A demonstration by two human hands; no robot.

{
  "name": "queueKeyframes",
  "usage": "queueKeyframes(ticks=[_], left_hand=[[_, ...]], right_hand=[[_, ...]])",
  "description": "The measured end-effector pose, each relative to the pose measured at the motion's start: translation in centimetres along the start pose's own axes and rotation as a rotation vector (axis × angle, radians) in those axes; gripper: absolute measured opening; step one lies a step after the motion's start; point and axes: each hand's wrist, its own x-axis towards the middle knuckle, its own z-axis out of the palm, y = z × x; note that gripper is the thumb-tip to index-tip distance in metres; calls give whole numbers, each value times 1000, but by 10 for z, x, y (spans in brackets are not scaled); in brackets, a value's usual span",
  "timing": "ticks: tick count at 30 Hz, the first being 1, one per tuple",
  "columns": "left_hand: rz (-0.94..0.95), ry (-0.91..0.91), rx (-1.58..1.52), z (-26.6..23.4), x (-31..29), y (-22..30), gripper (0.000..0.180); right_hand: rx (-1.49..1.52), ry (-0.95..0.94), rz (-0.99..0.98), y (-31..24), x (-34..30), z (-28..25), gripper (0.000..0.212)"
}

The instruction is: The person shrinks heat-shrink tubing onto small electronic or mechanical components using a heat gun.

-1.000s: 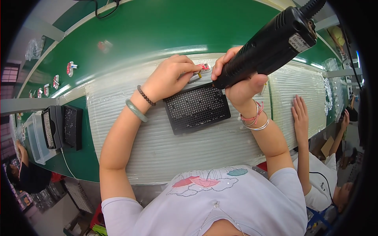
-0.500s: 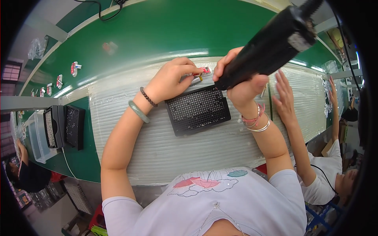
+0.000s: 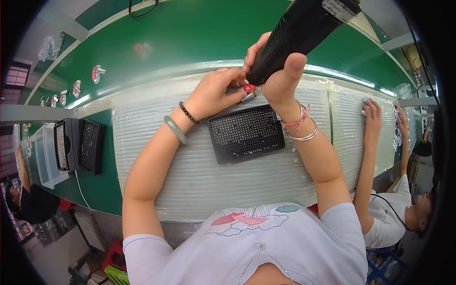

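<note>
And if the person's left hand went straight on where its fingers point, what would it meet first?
Probably the red part, close before the left hand. The black tool is also close, and unclear depth makes the order uncertain.

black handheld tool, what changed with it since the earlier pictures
The right hand, still gripping the black handheld tool, moved it away from the corner of the black tray, forward and left, its tip now close to the red part. The left hand stays by that part; the tray stayed put.
</note>
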Motion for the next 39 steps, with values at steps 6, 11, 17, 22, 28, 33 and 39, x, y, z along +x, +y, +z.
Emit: queueKeyframes(ticks=[6,11,17,22,28,33,39], left_hand=[[-7,-10,3,-1,0,0,31],[-13,-25,-8,0,1,0,31],[-6,7,-57,2,0,-3,27],[19,15,-34,4,0,-7,25],[52,15,81,0,1,-1,24],[96,-20,79,3,14,-1,18],[289,43,164,3,44,15,17]], right_hand=[[-10,-25,-10,5,-1,1,69],[-9,-15,-15,2,-2,4,68],[-13,-9,-2,-1,-1,9,64],[-53,-24,14,4,-2,10,62],[-62,-34,-5,3,-1,10,63],[41,63,17,-30,15,1,85],[237,36,-175,-81,30,-27,107]])
